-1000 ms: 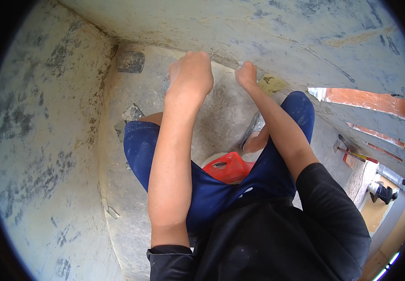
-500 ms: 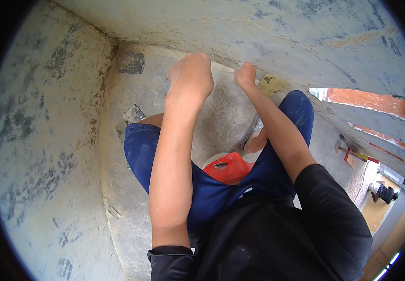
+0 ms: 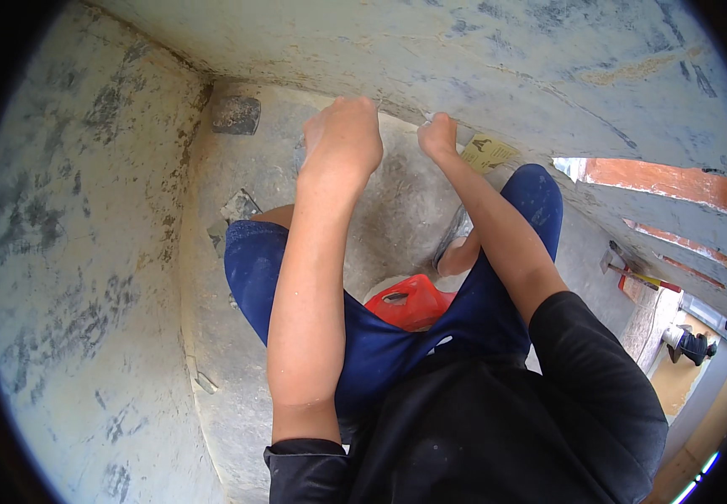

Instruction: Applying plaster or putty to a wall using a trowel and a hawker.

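Note:
My left hand (image 3: 342, 139) is closed in a fist at the foot of the far wall (image 3: 431, 50), its back turned toward me. Whatever its fingers hold is hidden behind the knuckles. A short way to the right, my right hand (image 3: 438, 136) is also closed, close to the same wall. A small pale bit shows by its fingertips, too small to name. Between and below the hands lies the dusty grey floor (image 3: 389, 202). Just right of my right hand is a yellow printed sheet or packet (image 3: 488, 153) against the wall's base.
A red plastic container (image 3: 410, 304) stands between my legs. A dark square piece (image 3: 236, 114) lies in the far left corner, with a broken scrap (image 3: 240, 206) by my left knee. The stained left wall (image 3: 94, 252) rises close by. Slots in the right-hand wall show orange-brown material (image 3: 662, 183).
My right hand has shifted very slightly left along the wall's foot. My left hand stays in nearly the same place, and both remain closed.

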The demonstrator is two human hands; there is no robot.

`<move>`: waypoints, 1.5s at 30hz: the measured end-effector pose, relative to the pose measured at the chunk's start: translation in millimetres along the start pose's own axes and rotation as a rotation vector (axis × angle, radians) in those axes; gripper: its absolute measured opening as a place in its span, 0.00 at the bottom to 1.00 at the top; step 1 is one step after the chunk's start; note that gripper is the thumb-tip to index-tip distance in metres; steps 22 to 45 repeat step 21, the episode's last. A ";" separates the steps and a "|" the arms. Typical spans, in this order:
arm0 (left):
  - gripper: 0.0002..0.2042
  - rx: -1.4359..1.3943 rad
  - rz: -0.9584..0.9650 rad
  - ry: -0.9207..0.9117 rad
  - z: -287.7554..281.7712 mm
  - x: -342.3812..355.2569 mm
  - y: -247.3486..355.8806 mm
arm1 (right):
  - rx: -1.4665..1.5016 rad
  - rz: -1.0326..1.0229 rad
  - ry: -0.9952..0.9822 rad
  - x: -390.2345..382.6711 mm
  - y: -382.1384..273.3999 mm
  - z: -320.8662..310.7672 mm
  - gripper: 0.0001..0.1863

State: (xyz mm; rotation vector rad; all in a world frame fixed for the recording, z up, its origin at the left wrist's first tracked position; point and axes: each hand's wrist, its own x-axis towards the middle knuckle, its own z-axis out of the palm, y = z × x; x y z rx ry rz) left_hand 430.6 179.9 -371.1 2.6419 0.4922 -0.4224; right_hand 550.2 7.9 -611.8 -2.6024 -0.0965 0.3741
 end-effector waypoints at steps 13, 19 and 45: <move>0.10 -0.010 0.006 0.012 -5.5 -2.2 0.1 | 0.034 -0.019 0.003 9.7 4.7 1.3 0.17; 0.08 0.012 -0.007 -0.010 -4.7 -4.4 -9.5 | 0.046 -0.016 -0.024 1.9 -7.6 4.5 0.18; 0.09 0.002 -0.024 -0.032 -8.9 -4.6 -6.8 | 0.019 -0.037 -0.031 7.3 -1.8 12.4 0.19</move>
